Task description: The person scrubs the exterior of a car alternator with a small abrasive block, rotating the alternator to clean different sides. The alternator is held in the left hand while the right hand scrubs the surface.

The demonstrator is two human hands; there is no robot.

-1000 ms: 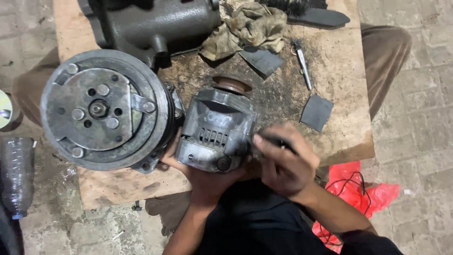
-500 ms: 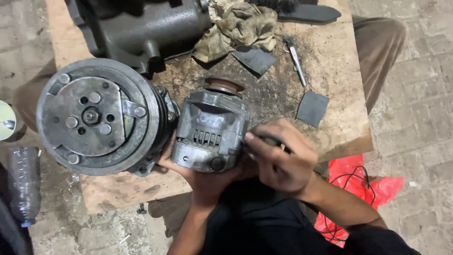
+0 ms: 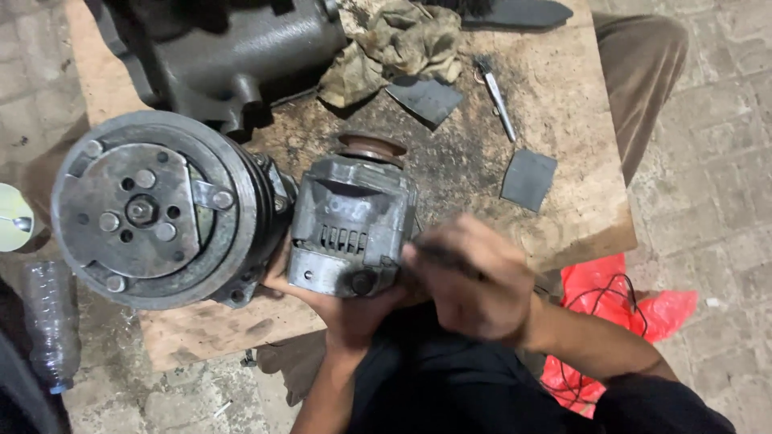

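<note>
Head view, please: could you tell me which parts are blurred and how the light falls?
Head view: the right hand is smeared by motion blur, its dark tool indistinct; the alternator, held from below by the left hand, and the compressor pulley are sharp; light is flat and dim, with soft shadows beneath the wooden table.

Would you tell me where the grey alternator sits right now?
In the head view the alternator sits at the near edge of the wooden board, cradled by the left hand, right beside the big round compressor.
</note>
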